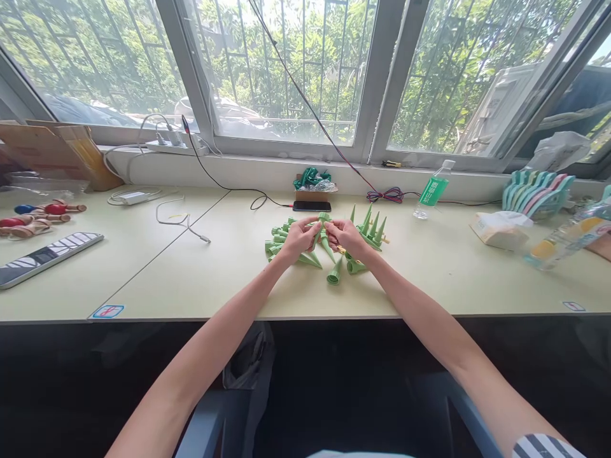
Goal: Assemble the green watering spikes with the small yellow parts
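My left hand [303,238] is closed around a green plastic plant watering spike [317,236], partly hidden by the fingers. Close beside it, my right hand [347,236] is in a pinch, its fingertips near the spike; what they hold is too small to make out. Under and around both hands lie several more cone-shaped green spikes, one with its round hollow end [333,276] facing me. To the right of my right hand, a group of spikes [373,228] stands with the points up. Small yellow pieces [386,240] show among them.
Behind the hands are a black phone [312,206] and a small box [316,186] with green material. A bottle with a green label [433,191], a tissue pack [501,229] and pastel hangers [538,192] stand right. Cables [184,219] and wooden toys [55,208] lie left.
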The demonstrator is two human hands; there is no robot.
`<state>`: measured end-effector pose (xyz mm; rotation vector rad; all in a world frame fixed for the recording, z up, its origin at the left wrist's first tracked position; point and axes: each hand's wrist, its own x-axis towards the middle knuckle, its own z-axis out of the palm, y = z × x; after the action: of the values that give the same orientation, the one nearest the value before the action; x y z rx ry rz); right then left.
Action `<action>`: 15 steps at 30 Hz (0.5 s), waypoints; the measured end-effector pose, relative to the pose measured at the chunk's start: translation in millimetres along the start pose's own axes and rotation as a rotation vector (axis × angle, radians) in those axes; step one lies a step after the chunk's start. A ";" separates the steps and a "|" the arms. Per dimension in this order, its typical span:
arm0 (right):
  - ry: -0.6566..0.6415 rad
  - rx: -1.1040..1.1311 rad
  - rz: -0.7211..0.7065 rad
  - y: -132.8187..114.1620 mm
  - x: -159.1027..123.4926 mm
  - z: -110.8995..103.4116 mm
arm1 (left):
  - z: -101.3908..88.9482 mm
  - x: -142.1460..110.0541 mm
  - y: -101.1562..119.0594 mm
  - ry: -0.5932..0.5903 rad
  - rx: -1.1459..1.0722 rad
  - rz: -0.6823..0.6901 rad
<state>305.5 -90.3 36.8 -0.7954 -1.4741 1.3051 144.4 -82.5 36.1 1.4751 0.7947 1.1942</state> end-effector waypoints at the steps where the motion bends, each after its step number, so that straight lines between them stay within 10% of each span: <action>1: 0.006 -0.026 -0.018 -0.4 -0.4 0.5 | 0.0 0.0 0.0 -0.001 -0.007 -0.008; 15: 0.100 -0.330 -0.116 4.3 1.7 1.4 | 2.9 1.3 1.6 -0.034 -0.029 -0.092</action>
<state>303.1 -88.2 33.1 -0.9571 -1.6513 0.9342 147.3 -82.5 38.0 1.4160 0.8103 1.1044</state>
